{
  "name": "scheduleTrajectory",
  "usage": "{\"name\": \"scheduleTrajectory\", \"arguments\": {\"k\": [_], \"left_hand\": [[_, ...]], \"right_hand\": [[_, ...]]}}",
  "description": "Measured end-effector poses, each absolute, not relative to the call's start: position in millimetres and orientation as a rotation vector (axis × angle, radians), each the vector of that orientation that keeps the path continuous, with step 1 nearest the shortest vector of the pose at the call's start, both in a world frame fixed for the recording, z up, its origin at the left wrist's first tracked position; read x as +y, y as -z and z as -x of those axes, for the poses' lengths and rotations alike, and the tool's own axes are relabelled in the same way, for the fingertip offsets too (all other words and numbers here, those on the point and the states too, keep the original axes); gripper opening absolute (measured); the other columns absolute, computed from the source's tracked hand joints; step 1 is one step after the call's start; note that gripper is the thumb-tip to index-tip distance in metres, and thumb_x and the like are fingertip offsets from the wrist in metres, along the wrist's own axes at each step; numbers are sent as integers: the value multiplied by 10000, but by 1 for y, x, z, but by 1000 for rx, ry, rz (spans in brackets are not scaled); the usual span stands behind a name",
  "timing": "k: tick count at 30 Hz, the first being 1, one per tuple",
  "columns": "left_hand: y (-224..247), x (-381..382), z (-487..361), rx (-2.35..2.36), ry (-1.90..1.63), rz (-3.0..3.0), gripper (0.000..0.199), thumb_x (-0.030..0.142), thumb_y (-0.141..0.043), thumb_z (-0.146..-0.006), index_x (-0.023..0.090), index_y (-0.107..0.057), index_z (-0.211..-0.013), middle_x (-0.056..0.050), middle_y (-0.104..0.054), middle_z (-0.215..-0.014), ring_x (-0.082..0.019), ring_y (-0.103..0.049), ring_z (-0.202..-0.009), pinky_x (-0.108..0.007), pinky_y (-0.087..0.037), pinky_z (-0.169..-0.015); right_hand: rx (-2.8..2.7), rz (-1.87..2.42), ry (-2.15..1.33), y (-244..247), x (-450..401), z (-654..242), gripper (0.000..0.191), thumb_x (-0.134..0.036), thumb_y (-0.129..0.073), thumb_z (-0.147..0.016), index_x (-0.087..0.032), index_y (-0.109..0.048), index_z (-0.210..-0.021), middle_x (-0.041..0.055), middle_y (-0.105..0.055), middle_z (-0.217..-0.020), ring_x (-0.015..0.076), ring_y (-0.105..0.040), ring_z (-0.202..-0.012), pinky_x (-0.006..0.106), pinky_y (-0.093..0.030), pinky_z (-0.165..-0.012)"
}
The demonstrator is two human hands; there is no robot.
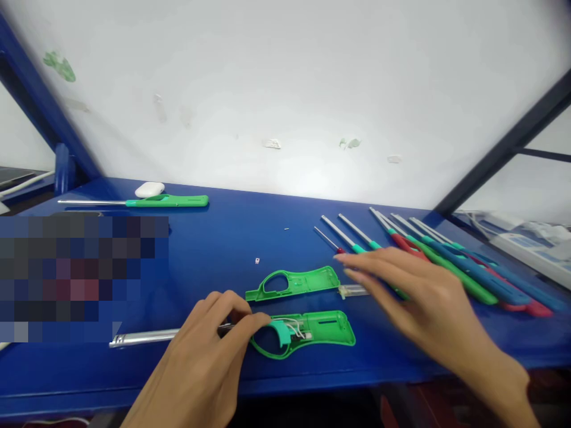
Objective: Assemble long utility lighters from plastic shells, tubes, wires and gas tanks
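Note:
An opened green lighter half (330, 328) lies near the front edge, with a teal trigger (281, 333), white wires and a metal tube (145, 337) pointing left. My left hand (209, 351) is closed over its neck, thumb and fingers pinching beside the trigger. Just behind lies the other green shell half (312, 282). My right hand (410, 285) hovers palm down at the right, fingers extended, fingertips by the red handle of a small screwdriver (328, 239). Beneath that hand is a clear tank (352, 290), partly hidden.
Several assembled lighters (473, 279) in green, red and blue lie at the right. Another green lighter (178, 201) and a white case (150, 189) are at the back left. Small parts (257, 261) sit mid-table. A blurred patch covers the left.

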State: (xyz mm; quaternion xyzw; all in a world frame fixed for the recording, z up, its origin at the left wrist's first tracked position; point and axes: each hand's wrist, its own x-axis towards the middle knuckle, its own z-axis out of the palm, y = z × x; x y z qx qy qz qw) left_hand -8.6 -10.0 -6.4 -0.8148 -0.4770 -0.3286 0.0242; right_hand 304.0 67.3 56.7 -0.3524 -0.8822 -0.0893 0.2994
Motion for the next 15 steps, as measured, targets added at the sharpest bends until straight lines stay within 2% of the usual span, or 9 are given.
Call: {"name": "scheduleTrajectory", "arguments": {"k": [2, 6, 11, 15], "left_hand": [[9, -8, 11, -1454, 1017, 2499, 381, 71, -493, -1077, 311, -681, -1305, -29, -686, -1120, -185, -706, -925, -326, -600, -856], [13, -5, 15, -1445, 1018, 2480, 383, 110, -502, -1084, 347, -713, -1299, -13, -733, -1115, -186, -738, -919, -307, -606, -835], [9, -5, 18, -1460, 1097, 2451, 281, 226, -560, -1134, 358, -693, -1343, -2, -731, -1238, -161, -764, -999, -274, -598, -901], [-3, 5, 17, -1537, 1070, 2238, 280, 280, -519, -1157, 337, -695, -1367, -13, -747, -1259, -203, -753, -1006, -339, -585, -881]], "right_hand": [[-2351, 1073, 256, -61, 73, -320, 270, -327, -607, -1159, -225, -820, -1290, 84, -880, -1175, 286, -854, -983, 442, -687, -863], [-2536, 1174, 143, -56, 81, -337, 303, -471, -689, -1116, -286, -821, -1317, 76, -856, -1268, 313, -832, -1138, 471, -688, -958], [-2608, 1092, -89, -47, 85, -338, 216, -364, -617, -1161, -270, -809, -1134, 50, -854, -1148, 252, -824, -1062, 383, -668, -915], [-2512, 1135, -130, -50, 84, -339, 150, -355, -590, -1174, -295, -723, -1211, 27, -836, -1203, 240, -820, -1095, 381, -653, -942]]}}
